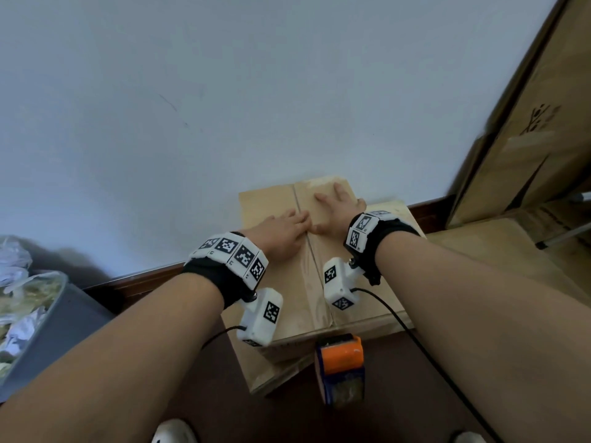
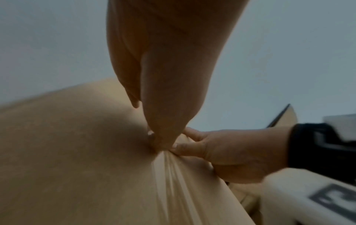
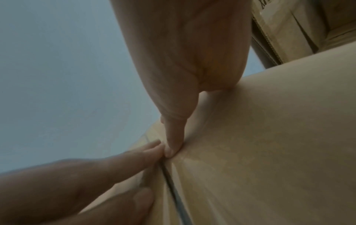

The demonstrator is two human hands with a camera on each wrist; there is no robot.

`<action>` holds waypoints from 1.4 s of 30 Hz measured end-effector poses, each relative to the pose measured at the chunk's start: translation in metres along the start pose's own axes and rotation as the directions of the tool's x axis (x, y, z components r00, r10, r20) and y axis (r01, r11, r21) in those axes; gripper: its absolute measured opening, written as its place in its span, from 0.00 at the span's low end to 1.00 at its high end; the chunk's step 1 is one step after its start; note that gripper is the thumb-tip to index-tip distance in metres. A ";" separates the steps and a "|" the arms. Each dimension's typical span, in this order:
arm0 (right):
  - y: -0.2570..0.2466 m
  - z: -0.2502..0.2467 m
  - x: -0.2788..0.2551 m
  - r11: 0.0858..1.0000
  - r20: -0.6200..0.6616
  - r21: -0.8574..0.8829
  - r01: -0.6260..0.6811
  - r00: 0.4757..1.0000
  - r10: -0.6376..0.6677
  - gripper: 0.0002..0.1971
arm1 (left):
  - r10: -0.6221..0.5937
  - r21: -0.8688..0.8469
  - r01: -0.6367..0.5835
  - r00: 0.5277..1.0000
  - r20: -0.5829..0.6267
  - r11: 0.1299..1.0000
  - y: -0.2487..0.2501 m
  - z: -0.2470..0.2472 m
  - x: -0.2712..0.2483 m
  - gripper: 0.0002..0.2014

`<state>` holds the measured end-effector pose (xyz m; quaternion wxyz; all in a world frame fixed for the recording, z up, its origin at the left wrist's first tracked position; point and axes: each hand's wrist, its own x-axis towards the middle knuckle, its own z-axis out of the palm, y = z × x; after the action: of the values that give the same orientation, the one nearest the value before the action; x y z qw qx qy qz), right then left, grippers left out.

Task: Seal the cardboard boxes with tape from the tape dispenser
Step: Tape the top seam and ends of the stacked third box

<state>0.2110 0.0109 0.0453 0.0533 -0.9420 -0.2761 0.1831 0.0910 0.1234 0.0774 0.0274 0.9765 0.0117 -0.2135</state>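
Wall (image 1: 224,91): pale blue-grey, fills the upper head view, dark baseboard at its foot.

Flattened cardboard sheets (image 1: 524,123): lean at far right, printed marks on 1 face.

Grey bin (image 1: 48,324): lower left, holds crumpled paper and plastic.

Cardboard box (image 1: 265,203): on the dark floor against the wall, just beside a 2nd box (image 1: 479,244) on its right. Top flaps down and meeting at a centre seam (image 1: 303,251) that runs from near edge to far edge. Glossy clear tape (image 2: 173,182) lies along the near part of the seam, wrinkled lengthwise in the left wrist view.

Left hand (image 1: 281,231): flat on the left flap, fingers straight and together, tips at the seam, holding nothing.

Right hand (image 1: 339,206): flat on the right flap, fingers spread wide, thumb pressed at the seam and touching the left fingertips (image 3: 154,149). Holding nothing.

Tape dispenser (image 1: 340,366): orange and blue, on the floor just beside the near edge of the box, apart from both hands.

2 white shoe tips at the bottom edge.
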 end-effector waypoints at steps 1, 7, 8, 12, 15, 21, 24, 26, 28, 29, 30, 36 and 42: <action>-0.001 -0.001 -0.001 1.000 0.010 0.010 -0.008 1.000 0.008 0.43 | 0.031 0.014 -0.031 0.999 -0.005 0.999 0.003 0.000 -0.004 0.26; -0.002 -0.015 -0.017 0.996 0.051 0.087 -0.010 0.999 0.005 0.40 | 0.034 0.014 -0.034 0.999 -0.029 0.999 0.004 0.019 -0.008 0.28; 0.001 -0.018 -0.022 0.995 0.073 0.097 -0.008 0.997 0.000 0.41 | 0.034 0.026 -0.033 0.999 -0.024 0.999 0.005 0.019 -0.007 0.28; 0.010 -0.026 -0.056 0.996 0.144 0.081 -0.022 0.990 0.011 0.46 | 0.012 0.051 -0.010 0.999 -0.032 0.999 0.007 0.019 -0.007 0.28; 0.016 -0.018 -0.083 0.987 0.107 0.152 -0.042 0.994 0.026 0.46 | -0.043 0.048 0.045 0.998 -0.046 0.998 0.012 0.019 -0.015 0.28; 0.025 0.000 -0.126 0.960 0.135 0.231 -0.157 0.983 0.128 0.46 | 0.045 0.113 -0.039 0.998 -0.047 0.993 0.048 0.014 -0.050 0.26; 0.028 0.010 -0.135 0.942 0.167 0.262 -0.210 0.971 0.170 0.47 | 0.097 0.099 -0.090 0.993 -0.066 0.991 0.066 0.020 -0.068 0.24; 0.029 0.014 -0.138 0.934 0.160 0.288 -0.214 0.972 0.173 0.46 | 0.089 0.072 -0.085 0.994 -0.065 0.994 0.071 0.027 -0.073 0.24; 0.028 0.015 -0.140 0.929 0.154 0.305 -0.208 0.974 0.168 0.46 | 0.053 0.037 -0.052 0.998 -0.042 0.998 0.073 0.036 -0.076 0.29; 0.028 0.016 -0.141 0.926 0.147 0.317 -0.205 0.975 0.165 0.45 | 0.040 0.034 -0.038 0.999 -0.035 0.999 0.074 0.040 -0.076 0.31; 0.028 0.017 -0.142 0.922 0.136 0.331 -0.200 0.977 0.163 0.45 | 0.030 0.047 -0.029 0.999 -0.035 0.998 0.075 0.043 -0.075 0.31; 0.043 0.027 -0.150 0.888 0.074 0.440 -0.135 0.991 0.114 0.47 | 0.059 0.046 -0.057 0.997 -0.039 0.997 0.068 0.047 -0.073 0.33; 0.047 0.041 -0.168 0.838 0.052 0.503 -0.210 0.976 0.213 0.50 | 0.103 -0.043 -0.116 0.966 -0.237 0.992 0.067 0.056 -0.086 0.39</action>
<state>0.0884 -0.1196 0.0509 0.2785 -0.9202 -0.1126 0.2510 -0.0077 0.0519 0.0655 0.0651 0.9928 -0.0330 -0.0947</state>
